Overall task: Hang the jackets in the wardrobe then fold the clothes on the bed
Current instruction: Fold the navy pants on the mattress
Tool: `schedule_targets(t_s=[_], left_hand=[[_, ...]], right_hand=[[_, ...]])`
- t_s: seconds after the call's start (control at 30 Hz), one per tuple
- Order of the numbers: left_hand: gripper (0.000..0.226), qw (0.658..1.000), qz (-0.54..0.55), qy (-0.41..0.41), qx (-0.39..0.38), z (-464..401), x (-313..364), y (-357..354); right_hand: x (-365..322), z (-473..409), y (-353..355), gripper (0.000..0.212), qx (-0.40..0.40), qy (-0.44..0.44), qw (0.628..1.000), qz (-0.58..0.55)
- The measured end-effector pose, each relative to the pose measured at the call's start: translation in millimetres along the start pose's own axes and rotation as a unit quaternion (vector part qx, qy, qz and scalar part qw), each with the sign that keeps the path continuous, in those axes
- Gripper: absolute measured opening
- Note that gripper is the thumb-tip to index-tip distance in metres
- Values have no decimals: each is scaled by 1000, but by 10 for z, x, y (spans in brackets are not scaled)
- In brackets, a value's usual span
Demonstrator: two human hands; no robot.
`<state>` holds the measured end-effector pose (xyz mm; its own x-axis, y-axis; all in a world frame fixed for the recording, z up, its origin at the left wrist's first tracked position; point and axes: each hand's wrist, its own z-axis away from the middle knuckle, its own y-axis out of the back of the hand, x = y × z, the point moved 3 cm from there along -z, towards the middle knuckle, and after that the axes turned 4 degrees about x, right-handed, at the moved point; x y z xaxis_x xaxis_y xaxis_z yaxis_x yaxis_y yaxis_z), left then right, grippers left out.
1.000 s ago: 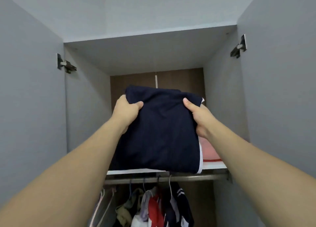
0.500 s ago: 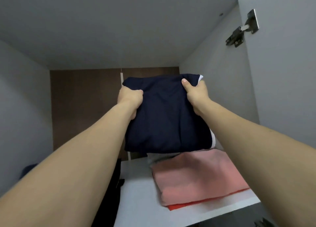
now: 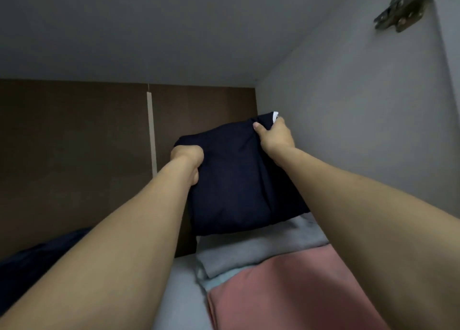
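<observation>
A: Nearest, below both forearms: folded salmon-pink cotton garment (image 3: 293, 292) flat on the pale grey shelf board (image 3: 179, 302). Why there?

B: Probably front of a stack, laid flat to leave headroom for more above.

A: Just beyond it, under the held bundle?

B: Folded light grey cloth (image 3: 256, 252), part tucked beneath the pink piece, with a sliver of pale blue at the seam. Seems the landing spot.

A: And the grip itself?

B: Left hand (image 3: 188, 159) bunched tight on the near-left edge of the folded navy blue fabric bundle (image 3: 234, 180), fingers curled under. Right hand (image 3: 275, 136) clamped on the upper right corner, thumb on top, fingers hidden behind. Both closed round cloth, nothing slack.

A: Why two corners?

B: Likely to keep the folds from spilling open. Bundle raised and tilted, far edge higher, lower edge just above the grey cloth; touching or not, cannot tell.

A: Left of the grip?

B: Dark mass low on the shelf, too dim to name.

A: Beyond?

B: Brown back panel (image 3: 74, 143) close behind, grey side wall (image 3: 348, 130) just right of the right hand, metal door hinge (image 3: 395, 8) up above. Little room, so a careful lowering seems due.
</observation>
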<state>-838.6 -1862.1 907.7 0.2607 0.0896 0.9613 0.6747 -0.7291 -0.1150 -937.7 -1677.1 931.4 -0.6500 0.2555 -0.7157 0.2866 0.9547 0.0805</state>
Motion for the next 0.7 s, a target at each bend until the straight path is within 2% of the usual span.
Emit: schedule_targets(t_s=[0.17, 0.23, 0.3, 0.33, 0.43, 0.57, 0.63, 0.67, 0.7], left_hand=[[30, 997, -64, 24, -23, -532, -606, -433], [31, 985, -172, -2, -21, -669, -1070, -548], [35, 946, -324, -20, -1, -739, -1554, -574], [37, 931, -364, -9, -4, -776, -1735, -562], [31, 921, -389, -9, -18, -936, -1882, -564], [27, 921, -389, -10, -16, -1022, -1889, -570], [29, 921, -390, -8, -12, -1022, -1909, -560], [31, 921, -390, -6, -8, -1020, -1909, -556], [31, 921, -390, -5, -4, -1013, -1900, -551]], right_hand=[[575, -276, -202, 61, -50, -31, 993, 107], [1040, -198, -403, 51, -96, -22, 967, 234], [1554, -33, -680, 46, -161, -2, 919, 360], [1738, 19, -804, 42, -189, -4, 904, 383], [1903, -44, -979, 38, -220, -18, 897, 384], [1968, -78, -1016, 48, -238, -38, 888, 392], [1894, -23, -1000, 61, -227, 1, 889, 397], [1809, -10, -974, 65, -193, 62, 885, 419], [1717, 7, -959, 64, -148, 159, 866, 451]])
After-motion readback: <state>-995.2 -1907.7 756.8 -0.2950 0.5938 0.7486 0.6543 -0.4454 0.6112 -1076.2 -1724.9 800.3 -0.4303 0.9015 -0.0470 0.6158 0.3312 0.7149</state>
